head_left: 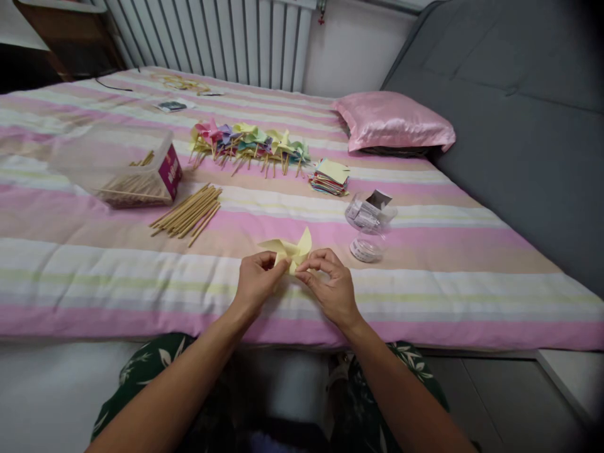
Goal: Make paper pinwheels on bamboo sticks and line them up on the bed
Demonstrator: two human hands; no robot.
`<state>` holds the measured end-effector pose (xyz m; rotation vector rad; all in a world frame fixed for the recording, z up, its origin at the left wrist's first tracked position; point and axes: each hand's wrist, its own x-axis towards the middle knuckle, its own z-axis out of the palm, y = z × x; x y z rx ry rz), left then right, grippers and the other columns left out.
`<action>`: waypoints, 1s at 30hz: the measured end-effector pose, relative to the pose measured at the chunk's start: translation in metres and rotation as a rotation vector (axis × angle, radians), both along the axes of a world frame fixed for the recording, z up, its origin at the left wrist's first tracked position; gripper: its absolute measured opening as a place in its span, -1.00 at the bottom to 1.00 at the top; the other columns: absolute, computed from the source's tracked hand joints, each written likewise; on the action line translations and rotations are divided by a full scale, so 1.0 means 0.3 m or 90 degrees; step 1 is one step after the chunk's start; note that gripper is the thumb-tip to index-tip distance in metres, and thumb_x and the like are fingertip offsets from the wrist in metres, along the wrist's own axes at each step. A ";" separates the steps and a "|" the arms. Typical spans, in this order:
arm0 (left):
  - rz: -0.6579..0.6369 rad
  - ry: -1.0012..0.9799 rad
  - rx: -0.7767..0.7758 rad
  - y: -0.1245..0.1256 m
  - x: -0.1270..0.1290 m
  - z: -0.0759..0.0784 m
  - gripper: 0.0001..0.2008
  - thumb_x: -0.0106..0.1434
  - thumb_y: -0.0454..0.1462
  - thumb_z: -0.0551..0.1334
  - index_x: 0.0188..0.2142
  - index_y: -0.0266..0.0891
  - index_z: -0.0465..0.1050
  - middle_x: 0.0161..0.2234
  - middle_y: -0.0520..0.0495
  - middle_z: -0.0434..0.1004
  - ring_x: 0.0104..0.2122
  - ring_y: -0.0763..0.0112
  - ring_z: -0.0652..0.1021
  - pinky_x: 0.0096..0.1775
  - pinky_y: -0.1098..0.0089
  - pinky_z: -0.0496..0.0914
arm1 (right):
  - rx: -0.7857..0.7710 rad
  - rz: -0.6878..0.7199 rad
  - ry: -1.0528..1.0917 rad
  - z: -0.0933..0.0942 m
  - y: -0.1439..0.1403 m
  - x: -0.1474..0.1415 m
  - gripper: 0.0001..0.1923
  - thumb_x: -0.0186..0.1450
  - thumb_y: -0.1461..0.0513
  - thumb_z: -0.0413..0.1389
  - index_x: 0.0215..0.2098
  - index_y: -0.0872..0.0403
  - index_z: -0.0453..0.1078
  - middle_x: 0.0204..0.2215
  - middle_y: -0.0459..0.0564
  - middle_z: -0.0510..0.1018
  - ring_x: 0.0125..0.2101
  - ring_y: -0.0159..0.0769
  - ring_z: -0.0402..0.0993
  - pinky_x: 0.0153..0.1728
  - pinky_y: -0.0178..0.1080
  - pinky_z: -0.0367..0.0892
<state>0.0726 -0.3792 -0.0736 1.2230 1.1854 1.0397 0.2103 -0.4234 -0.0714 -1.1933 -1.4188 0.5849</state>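
Striped bed, pinwheel between hands.

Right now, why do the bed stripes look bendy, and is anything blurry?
In the head view, the wide lens curves the striped bedspread toward the edges and darkens the corners. The clear box of sticks looks hazy and smeared; both hands, left hand and right hand, and the yellow paper pinwheel are fairly sharp. Lighting is soft, with faint shadows.
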 end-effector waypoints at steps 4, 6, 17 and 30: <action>-0.025 -0.027 -0.006 -0.004 0.001 0.011 -0.73 -0.03 -0.16 0.32 -0.65 -0.31 0.36 -0.70 0.12 0.19 -0.67 0.60 0.19 -0.61 0.50 0.03 | 0.021 -0.083 -0.028 -0.023 0.000 -0.013 -0.95 0.11 0.20 0.25 -0.41 -0.05 0.53 -0.28 -0.05 0.30 -0.16 -0.27 0.30 -0.06 -0.14 0.22; -0.039 -0.032 -0.001 -0.007 0.001 0.014 -0.72 -0.02 -0.16 0.32 -0.65 -0.32 0.37 -0.70 0.11 0.21 -0.66 0.59 0.21 -0.60 0.50 0.04 | 0.011 -0.094 -0.029 -0.028 0.000 -0.016 -0.95 0.10 0.19 0.26 -0.42 -0.06 0.54 -0.24 -0.04 0.30 -0.12 -0.25 0.28 -0.03 -0.12 0.20; -0.121 -0.033 0.077 -0.003 -0.014 0.014 -0.64 0.01 -0.13 0.31 -0.69 -0.29 0.24 -0.69 0.14 0.12 -0.65 0.63 0.14 -0.60 0.51 0.00 | -0.016 -0.099 0.025 -0.017 -0.001 -0.014 -0.92 0.10 0.19 0.26 -0.41 -0.01 0.55 -0.35 -0.05 0.36 -0.25 -0.32 0.33 -0.19 -0.23 0.31; -0.136 -0.053 0.024 -0.009 -0.013 0.027 -0.69 0.02 -0.11 0.32 -0.58 -0.36 0.41 -0.63 0.06 0.29 -0.62 0.59 0.23 -0.57 0.51 0.07 | 0.061 -0.160 -0.059 -0.010 -0.012 -0.020 -0.92 0.13 0.19 0.23 -0.40 0.02 0.55 -0.17 0.01 0.39 -0.34 -0.35 0.35 -0.22 -0.19 0.35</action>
